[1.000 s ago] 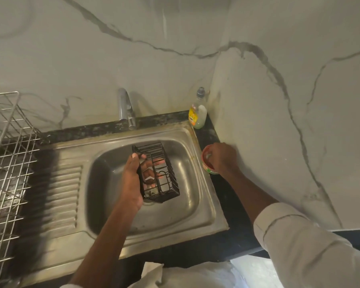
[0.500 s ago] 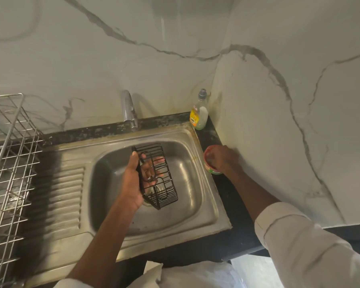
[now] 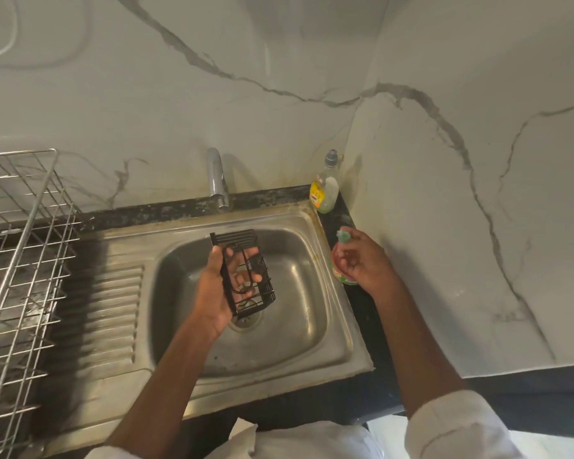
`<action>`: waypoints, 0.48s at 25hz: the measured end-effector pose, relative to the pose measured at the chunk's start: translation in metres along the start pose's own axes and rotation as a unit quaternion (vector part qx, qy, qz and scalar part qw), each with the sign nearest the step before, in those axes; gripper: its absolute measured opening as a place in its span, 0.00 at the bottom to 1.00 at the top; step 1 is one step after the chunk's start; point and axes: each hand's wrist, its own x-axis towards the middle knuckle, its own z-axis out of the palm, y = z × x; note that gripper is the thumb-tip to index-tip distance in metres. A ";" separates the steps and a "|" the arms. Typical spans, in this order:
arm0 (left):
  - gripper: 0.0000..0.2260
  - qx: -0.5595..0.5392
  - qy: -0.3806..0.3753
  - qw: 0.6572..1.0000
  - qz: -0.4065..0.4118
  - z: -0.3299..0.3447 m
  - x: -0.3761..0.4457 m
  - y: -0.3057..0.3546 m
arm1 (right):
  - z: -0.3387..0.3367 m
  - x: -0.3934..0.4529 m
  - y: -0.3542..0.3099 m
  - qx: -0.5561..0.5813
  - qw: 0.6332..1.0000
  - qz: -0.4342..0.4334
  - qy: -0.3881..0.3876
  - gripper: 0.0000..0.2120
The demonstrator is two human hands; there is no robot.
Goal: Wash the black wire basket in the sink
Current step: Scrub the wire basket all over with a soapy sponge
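The steel sink [image 3: 342, 329] anchors everything. Left of it stands a wire dish rack [image 3: 20, 260]. Over its bowl your left hand [image 3: 212, 293] holds the black wire basket [image 3: 246, 270], fingers wrapped around its frame. Right of the sink, your right hand [image 3: 362, 260] pinches a green scrubber [image 3: 343, 236] above a round tub [image 3: 340, 276].

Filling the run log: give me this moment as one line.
left hand holds black wire basket over sink | right hand lifts green scrubber from tub | tap dry
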 end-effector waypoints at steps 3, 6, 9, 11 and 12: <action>0.26 -0.047 0.002 0.999 -0.005 -0.005 0.003 0.001 | 0.029 -0.048 0.006 0.111 0.988 0.029 -0.102 0.13; 0.30 -0.143 -0.036 0.989 -0.011 -0.009 0.004 0.003 | 0.069 -0.094 0.014 0.060 0.987 0.001 -0.150 0.05; 0.34 -0.180 -0.058 0.982 -0.008 -0.015 0.003 0.008 | 0.111 -0.115 0.026 -0.125 0.971 -0.132 -0.153 0.07; 0.40 -0.159 -0.058 0.985 -0.009 -0.021 0.000 0.006 | 0.140 -0.121 0.033 -0.236 0.932 -0.236 -0.145 0.08; 0.42 -0.148 -0.056 0.987 -0.009 -0.024 -0.003 0.007 | 0.155 -0.120 0.036 -0.285 0.908 -0.273 -0.137 0.11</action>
